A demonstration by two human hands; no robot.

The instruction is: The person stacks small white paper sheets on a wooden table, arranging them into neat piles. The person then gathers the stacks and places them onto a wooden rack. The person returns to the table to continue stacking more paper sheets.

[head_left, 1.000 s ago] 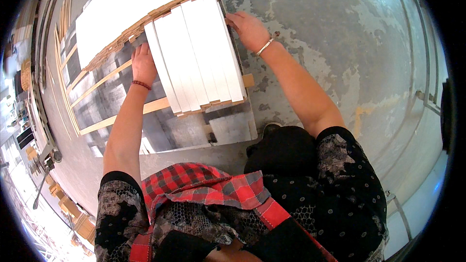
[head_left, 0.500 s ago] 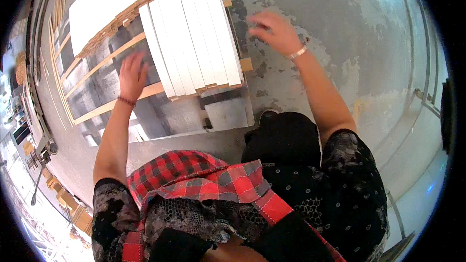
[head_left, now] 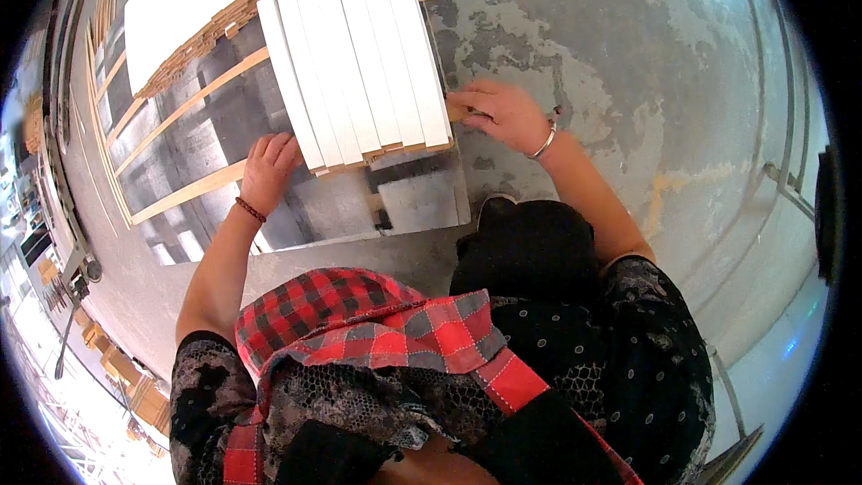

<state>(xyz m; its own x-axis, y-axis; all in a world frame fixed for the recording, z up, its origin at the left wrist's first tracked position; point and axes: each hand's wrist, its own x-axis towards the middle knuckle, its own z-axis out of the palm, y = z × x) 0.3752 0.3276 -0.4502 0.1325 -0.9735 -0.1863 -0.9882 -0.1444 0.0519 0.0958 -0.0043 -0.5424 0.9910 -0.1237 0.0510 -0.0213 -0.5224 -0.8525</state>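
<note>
White boards with brown edges form a stack of overlapping long pieces on a dark, patchy flat sheet. A light wooden strip runs beneath the near part of the stack. Beside the stack's left side, my left hand has its fingers curled over this strip. Its fingertips come close to the white boards. At the right side my right hand pinches the strip's projecting end between thumb and fingers. The strip's middle is hidden under the boards.
A second, larger stack of white boards lies farther off to the left. Another wooden strip crosses the sheet. Grey metal rails stand along the right. Cardboard boxes are at the far left.
Both hands were held apart from the strip. My left hand has come down and right onto it; my right hand has moved down and taken hold of its projecting end.
</note>
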